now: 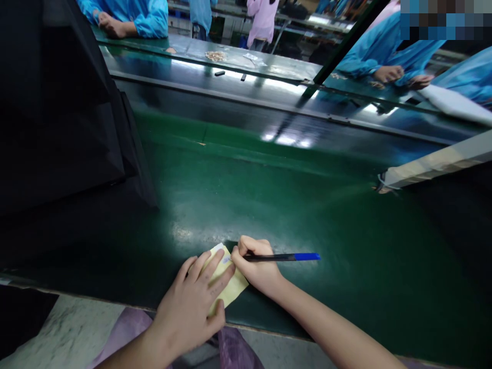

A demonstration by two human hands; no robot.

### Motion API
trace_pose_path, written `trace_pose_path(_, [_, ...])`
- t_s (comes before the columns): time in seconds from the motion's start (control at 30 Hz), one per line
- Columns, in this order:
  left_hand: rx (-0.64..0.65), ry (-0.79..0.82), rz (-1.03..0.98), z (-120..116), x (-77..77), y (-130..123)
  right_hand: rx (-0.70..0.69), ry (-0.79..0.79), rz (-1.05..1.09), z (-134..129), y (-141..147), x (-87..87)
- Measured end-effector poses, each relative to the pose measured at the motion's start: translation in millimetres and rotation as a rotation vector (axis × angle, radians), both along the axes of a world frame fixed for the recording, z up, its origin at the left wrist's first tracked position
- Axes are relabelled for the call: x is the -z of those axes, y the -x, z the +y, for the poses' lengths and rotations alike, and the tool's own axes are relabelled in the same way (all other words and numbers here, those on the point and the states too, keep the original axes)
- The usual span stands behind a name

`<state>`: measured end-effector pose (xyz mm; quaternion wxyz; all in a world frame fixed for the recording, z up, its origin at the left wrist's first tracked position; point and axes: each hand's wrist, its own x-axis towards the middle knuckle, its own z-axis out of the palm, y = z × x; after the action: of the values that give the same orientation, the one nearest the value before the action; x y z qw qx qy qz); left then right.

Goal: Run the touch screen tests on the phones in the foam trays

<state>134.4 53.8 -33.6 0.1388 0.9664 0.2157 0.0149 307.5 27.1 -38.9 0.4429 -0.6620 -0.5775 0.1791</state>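
Note:
A small pad of yellow paper [235, 291] lies on the green table near its front edge, with some blue marks near its top. My left hand [194, 294] rests flat on the paper, fingers spread, covering much of its left part. In my right hand [258, 259] is a ballpoint pen [284, 257] with a black barrel and a blue end that points right. The pen's tip, mostly hidden by my fingers, is at the paper beside the blue marks.
Black cloth or sheeting [77, 118] hangs at the left. A pale post [438, 160] juts in from the right. Beyond the green table [307, 205] runs a dark conveyor belt [230, 105] with two small black pieces. Co-workers in blue sleeves [151, 20] sit across it near small piles of parts [215, 56].

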Motion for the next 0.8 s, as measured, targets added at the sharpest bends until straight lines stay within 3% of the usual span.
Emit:
trace_pose_path(0.33, [-0.008,-0.017,-0.039,-1.2,0.3,1.8,0.046,-0.005,0.013,-0.3,-0.6,-0.2])
trace_pose_path(0.8, [-0.004,-0.027,-0.019,-1.0,1.7,0.6,0.004,-0.023,-0.014,-0.6,-0.7,0.9])
